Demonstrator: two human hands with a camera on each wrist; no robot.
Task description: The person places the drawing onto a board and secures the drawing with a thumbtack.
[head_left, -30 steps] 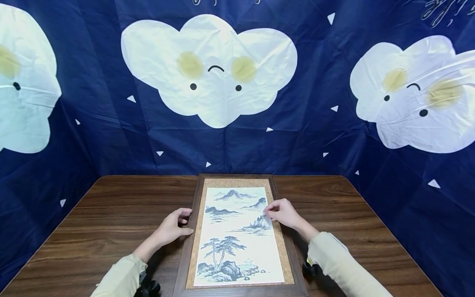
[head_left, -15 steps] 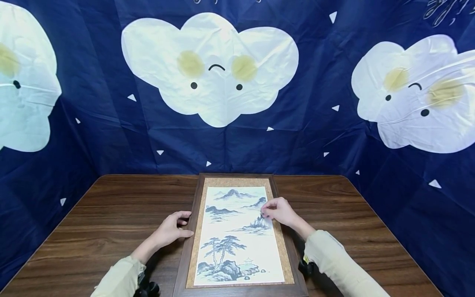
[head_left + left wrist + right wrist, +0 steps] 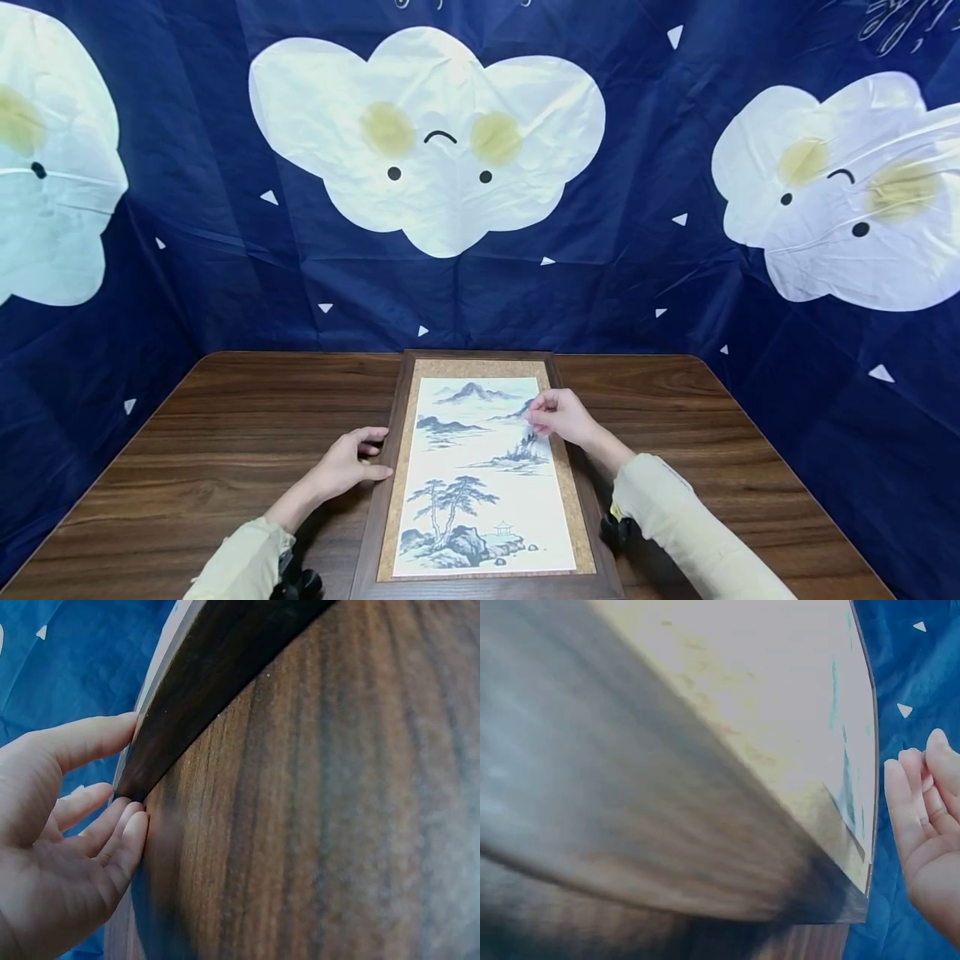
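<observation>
A dark wood frame point(image 3: 378, 517) with a cork board point(image 3: 483, 368) inside it lies on the table. On the cork is a white sheet point(image 3: 517, 500) printed with blue ink mountains, pines and a pavilion. My left hand point(image 3: 347, 461) touches the frame's left side with thumb and fingertips; in the left wrist view its relaxed fingers point(image 3: 135, 817) meet the frame's side wall point(image 3: 187, 690). My right hand point(image 3: 564, 417) is over the sheet's upper right edge, thumb and fingertips point(image 3: 911, 761) drawn together. Whether a small thing is pinched there I cannot tell.
The brown wood-grain table point(image 3: 247, 417) extends to both sides of the frame. A dark blue cloth point(image 3: 645, 275) with white clouds hangs behind and at both sides. Black wrist gear point(image 3: 300, 581) sits below each light sleeve point(image 3: 243, 558).
My right hand has shifted slightly left and then up along the sheet's right side, fingertips still together. My left hand has stayed at the frame's left side. The frame and sheet have not moved.
</observation>
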